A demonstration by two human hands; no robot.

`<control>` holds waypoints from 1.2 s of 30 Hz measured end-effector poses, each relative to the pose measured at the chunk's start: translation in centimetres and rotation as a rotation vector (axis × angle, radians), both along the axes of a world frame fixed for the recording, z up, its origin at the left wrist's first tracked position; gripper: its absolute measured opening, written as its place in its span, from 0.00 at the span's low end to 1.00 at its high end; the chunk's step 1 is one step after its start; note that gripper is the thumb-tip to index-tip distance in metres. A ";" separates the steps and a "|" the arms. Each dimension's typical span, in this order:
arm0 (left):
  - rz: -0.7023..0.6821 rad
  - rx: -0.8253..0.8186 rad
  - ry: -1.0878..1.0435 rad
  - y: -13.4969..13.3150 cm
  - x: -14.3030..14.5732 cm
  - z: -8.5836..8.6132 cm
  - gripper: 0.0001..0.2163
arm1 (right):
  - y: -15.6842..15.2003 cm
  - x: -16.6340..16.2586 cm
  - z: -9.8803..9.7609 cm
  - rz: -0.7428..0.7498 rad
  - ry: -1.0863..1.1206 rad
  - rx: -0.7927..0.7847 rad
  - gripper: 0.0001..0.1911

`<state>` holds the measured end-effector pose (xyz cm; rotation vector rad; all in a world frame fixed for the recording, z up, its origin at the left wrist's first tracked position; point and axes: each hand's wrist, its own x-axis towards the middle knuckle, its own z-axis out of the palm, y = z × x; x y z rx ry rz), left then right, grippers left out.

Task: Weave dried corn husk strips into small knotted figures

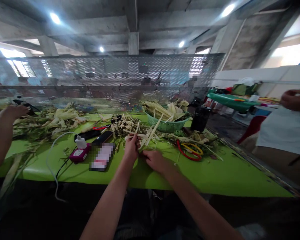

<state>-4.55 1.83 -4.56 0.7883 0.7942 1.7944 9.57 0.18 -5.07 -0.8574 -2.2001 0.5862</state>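
My left hand (132,146) is closed around thin pale strips of dried corn husk (138,128) above the green table. Right beside it, my right hand (155,160) has its fingers curled together close to the lower end of those strips. Whatever its fingertips pinch is hidden or too small to name. Longer pale husk strips (150,133) lie just beyond both hands. A pile of small knotted pale pieces (125,126) sits behind my left hand. Farther back, a green plastic basket (161,126) holds broad dried husks (155,110).
A phone (103,156), a purple power cube (78,154) with a white charger, and scissors with red and yellow handles (190,153) lie on the table. A black container (200,118) stands right of the basket. Another person's arm (2,133) reaches in left; someone stands right.
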 end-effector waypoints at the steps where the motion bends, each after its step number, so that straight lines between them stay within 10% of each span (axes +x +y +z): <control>1: 0.004 -0.002 0.004 0.0 -0.1 -0.1 0.17 | 0.0 0.1 0.1 0.003 0.009 0.001 0.04; 7: -0.053 -0.009 0.125 -0.9 1.0 -0.3 0.13 | 0.8 1.2 1.2 -0.267 0.286 -0.003 0.17; 36: -0.267 0.011 0.468 -1.3 2.1 -0.7 0.12 | 3.3 2.3 0.2 -0.308 0.504 -0.229 0.14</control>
